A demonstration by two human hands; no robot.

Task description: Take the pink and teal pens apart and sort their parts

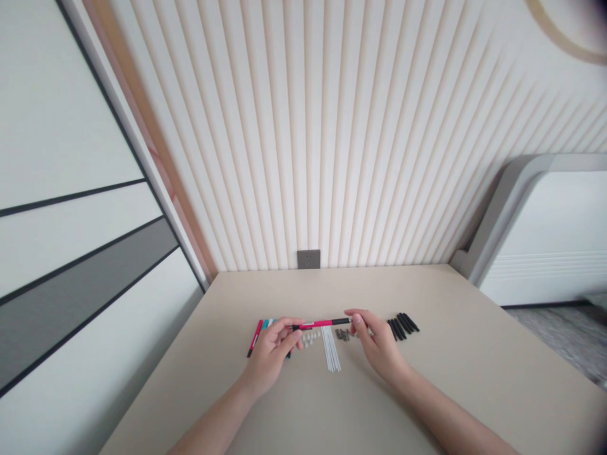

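A pink-red and black pen is held level above the table, between my two hands. My left hand is closed around its left end. At the right end of the pen, the thumb and index finger of my right hand pinch at the small pale tip past the black section; the fingers partly hide that tip. Beneath the pen lie thin white refill tubes, small white pieces and small dark metallic pieces. Another pink-red barrel and teal barrels lie by my left hand, which partly covers them.
Several black pen parts lie in a row to the right of my right hand. The beige table meets a ribbed wall with a dark socket. A white cabinet stands left, and a grey-white bed headboard right.
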